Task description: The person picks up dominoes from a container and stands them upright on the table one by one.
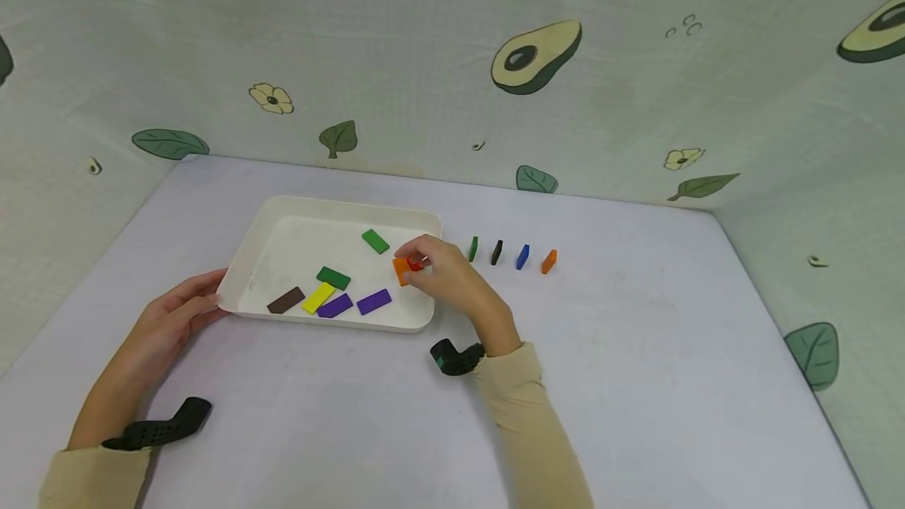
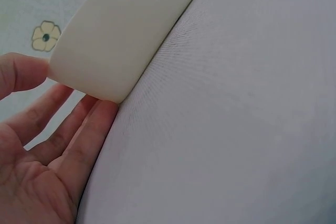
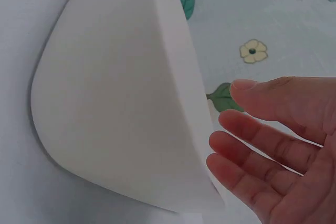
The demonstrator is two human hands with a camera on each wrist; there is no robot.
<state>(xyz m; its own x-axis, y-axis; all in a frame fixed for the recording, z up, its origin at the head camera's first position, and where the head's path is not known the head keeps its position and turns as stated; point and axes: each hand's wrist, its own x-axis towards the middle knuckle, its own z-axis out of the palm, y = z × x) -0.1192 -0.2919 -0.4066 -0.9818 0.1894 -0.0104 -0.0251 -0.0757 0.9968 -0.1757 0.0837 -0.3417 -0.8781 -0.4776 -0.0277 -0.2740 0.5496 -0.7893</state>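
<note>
A shallow white tray (image 1: 339, 210) lies on the table with loose rectangular blocks inside. At its front left corner my left hand (image 1: 173, 316) holds the tray, thumb at the rim and fingers against the outer wall, as the left wrist view shows. My right hand (image 1: 448, 277) reaches over the tray's right side. Its thumb and fingers are spread apart around an orange block (image 1: 400, 272) and a red block (image 1: 415, 264), which they partly cover. In the right wrist view the right hand (image 3: 278, 145) shows nothing between thumb and forefinger; the tray wall hides the blocks.
Also in the tray are a brown block (image 1: 286, 301), a yellow block (image 1: 319, 298), purple blocks (image 1: 374, 302) and green blocks (image 1: 375, 241). To its right stand, on edge in a row, green (image 1: 473, 249), black (image 1: 497, 252), blue (image 1: 523, 257) and orange blocks (image 1: 549, 261).
</note>
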